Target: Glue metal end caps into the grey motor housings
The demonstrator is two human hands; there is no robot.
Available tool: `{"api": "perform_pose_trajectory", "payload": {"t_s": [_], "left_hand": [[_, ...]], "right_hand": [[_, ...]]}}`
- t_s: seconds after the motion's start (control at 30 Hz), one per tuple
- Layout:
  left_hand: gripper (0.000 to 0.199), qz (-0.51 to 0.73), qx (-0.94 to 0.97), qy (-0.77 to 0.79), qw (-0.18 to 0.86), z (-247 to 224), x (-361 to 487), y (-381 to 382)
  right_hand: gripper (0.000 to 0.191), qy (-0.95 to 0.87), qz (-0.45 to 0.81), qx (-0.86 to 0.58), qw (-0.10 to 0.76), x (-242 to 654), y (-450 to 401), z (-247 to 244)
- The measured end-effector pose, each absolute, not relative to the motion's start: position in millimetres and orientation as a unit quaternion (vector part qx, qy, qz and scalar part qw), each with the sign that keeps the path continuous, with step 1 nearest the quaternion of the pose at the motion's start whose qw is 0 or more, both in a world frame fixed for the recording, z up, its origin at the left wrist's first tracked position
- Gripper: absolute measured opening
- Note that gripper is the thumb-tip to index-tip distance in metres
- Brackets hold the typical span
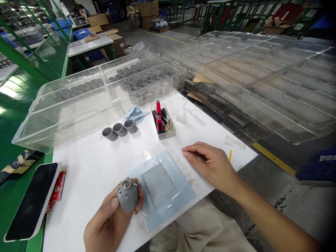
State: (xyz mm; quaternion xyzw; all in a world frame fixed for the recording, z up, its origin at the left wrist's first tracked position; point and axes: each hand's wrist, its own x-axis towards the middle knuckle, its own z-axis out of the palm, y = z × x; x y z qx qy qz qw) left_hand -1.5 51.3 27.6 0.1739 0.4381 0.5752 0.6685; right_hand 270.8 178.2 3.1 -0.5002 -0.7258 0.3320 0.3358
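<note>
My left hand [109, 220] is wrapped round a grey cylindrical part [127, 200], held upright above the near edge of the white table [78, 182]. Small metal pegs or screws and a metal ring show on its top. To the right lies a pale blue sheet [181, 194] with a grey square plate [159, 187] on it; two tiny metal pieces rest on the plate. My right hand [214, 166] is on the table beyond the sheet's right corner. Its thumb and forefinger are pinched together, and anything between them is too small to make out.
Three grey cups [120, 130] stand in a row near a blue cloth [135, 114]. Behind the sheet sit a small box [168, 134] holding a red-handled tool [158, 117], and a clear bottle [181, 115]. Plastic trays [86, 101] border the back; a phone [33, 203] lies left.
</note>
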Motion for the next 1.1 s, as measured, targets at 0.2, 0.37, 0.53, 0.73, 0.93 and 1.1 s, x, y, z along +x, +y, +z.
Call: {"api": "perform_pose_trajectory", "payload": {"t_s": [0.2,0.37,0.53,0.73,0.93,1.1], "left_hand": [[0.044,0.566,0.235,0.413,0.674,17,-5,50],[0.041,0.560,0.241,0.407,0.680,14,-5,49],[0.043,0.550,0.235,0.413,0.687,19,-5,50],[0.043,0.551,0.216,0.420,0.688,20,-6,48],[0.040,0.558,0.179,0.430,0.687,20,-4,46],[0.040,0.535,0.151,0.453,0.697,29,-1,49]], "right_hand": [[0.016,-0.737,0.325,-0.497,0.322,270,177,4],[0.016,-0.771,0.314,-0.459,0.311,269,170,9],[0.018,-0.813,0.312,-0.401,0.284,266,161,16],[0.019,-0.876,0.271,-0.345,0.202,263,151,25],[0.021,-0.901,0.264,-0.313,0.143,256,149,30],[0.020,-0.909,0.253,-0.311,0.113,246,151,28]]}}
